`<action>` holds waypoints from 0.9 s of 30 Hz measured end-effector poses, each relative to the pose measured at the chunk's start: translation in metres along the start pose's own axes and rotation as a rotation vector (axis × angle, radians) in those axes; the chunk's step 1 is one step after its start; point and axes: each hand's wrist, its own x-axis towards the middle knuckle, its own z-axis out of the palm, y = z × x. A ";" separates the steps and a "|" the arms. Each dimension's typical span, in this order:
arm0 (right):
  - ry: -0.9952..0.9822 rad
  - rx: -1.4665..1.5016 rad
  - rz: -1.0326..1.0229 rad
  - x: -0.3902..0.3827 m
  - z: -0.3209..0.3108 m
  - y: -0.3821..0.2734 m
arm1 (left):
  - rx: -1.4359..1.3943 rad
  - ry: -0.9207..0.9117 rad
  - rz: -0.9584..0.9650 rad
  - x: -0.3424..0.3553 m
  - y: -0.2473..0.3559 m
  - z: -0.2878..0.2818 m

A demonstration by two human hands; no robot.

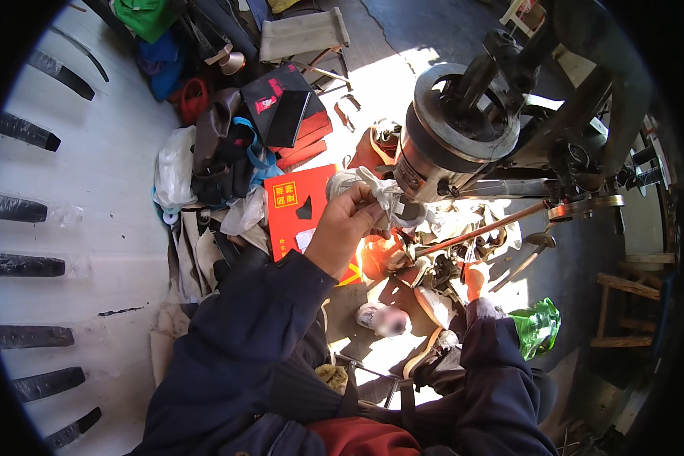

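My left hand point(347, 228) grips a pale grey-white shoe point(387, 199) in a pinch, held against or just beside the metal cylinder arm point(425, 156) of a sewing machine with a large round head. Low on the right, my right hand point(476, 278) reaches into cluttered pale scraps and small dark items point(452, 266), near a rusty rod point(479, 224); its fingertips are too small and partly hidden to tell what they touch. Below lie a light shoe point(433, 304) and a small blurred pinkish item point(380, 319).
At left are a red box point(292, 213), bags point(175, 159), a black box point(262, 95) and a white board with black strips point(83, 220). A folding stool point(304, 38) stands at the top. A green plastic bag point(536, 327) and wooden stool point(623, 308) are at right.
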 end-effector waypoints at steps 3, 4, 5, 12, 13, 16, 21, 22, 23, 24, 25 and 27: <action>0.005 0.258 0.221 -0.041 0.002 -0.016 | 0.050 0.025 -0.003 0.000 0.000 0.000; 0.000 0.390 0.254 -0.064 0.004 -0.019 | 0.040 0.029 0.007 0.000 0.000 0.000; -0.025 0.522 0.260 -0.090 0.006 -0.023 | 0.038 0.037 0.003 0.000 -0.001 0.000; -0.401 0.675 -0.216 -0.250 -0.001 -0.098 | 0.088 0.077 0.084 0.008 -0.010 0.002; -0.603 0.735 -0.216 -0.260 -0.015 -0.114 | 0.092 0.071 0.091 0.008 -0.010 0.002; -0.955 0.692 -0.299 -0.271 -0.029 -0.155 | 0.126 0.076 0.065 0.006 -0.010 0.003; -1.088 0.726 -0.134 -0.268 -0.026 -0.185 | 0.159 0.082 0.089 0.005 -0.010 0.004; -1.100 0.726 -0.147 -0.266 -0.024 -0.187 | 0.141 0.075 0.099 0.006 -0.011 0.004; -1.145 0.766 -0.114 -0.264 -0.022 -0.188 | 0.130 0.073 0.097 0.006 -0.012 0.003; -1.204 0.808 -0.095 -0.261 -0.020 -0.189 | 0.119 0.073 0.090 0.006 -0.013 0.003; -1.286 0.880 -0.096 -0.259 -0.019 -0.189 | 0.122 0.068 0.099 0.006 -0.014 0.003; -1.265 0.874 -0.085 -0.256 -0.015 -0.189 | 0.126 0.064 0.107 0.007 -0.015 0.002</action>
